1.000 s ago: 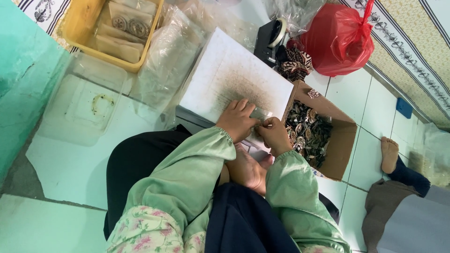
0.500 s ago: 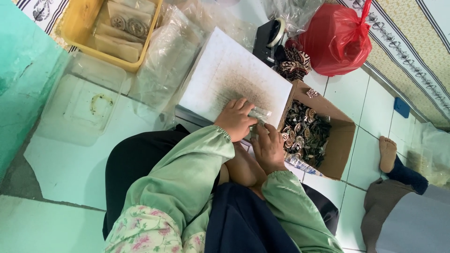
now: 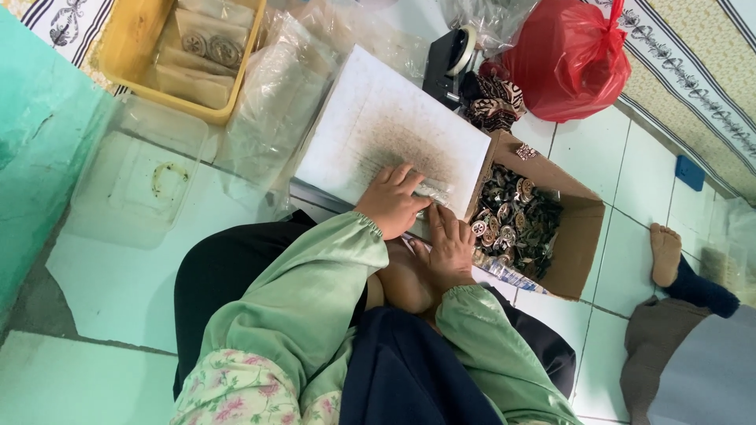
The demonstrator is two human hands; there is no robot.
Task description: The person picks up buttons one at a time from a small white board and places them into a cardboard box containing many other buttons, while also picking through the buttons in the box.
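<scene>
The person sits on the tiled floor [image 3: 118,291] with a white board [image 3: 386,130] laid across the lap. The left hand [image 3: 391,203] rests flat near the board's near edge, fingers curled down onto a small clear packet [image 3: 431,191], pinning it in a loose grip rather than a clenched one. The right hand [image 3: 450,250] lies just beside it, fingers stretched out toward the same packet; whether it actually grasps anything, I cannot tell.

Right of the board stands an open cardboard box [image 3: 579,236] full of small patterned round pieces [image 3: 516,224]. A yellow tray [image 3: 130,47] holding filled packets sits at the far left, a red plastic bag [image 3: 567,55] at the far right.

The step in hand looks like closing or flattening one packet on the board. The next move would seem to call for keeping the packet flat while the free fingers press along its edge.
</scene>
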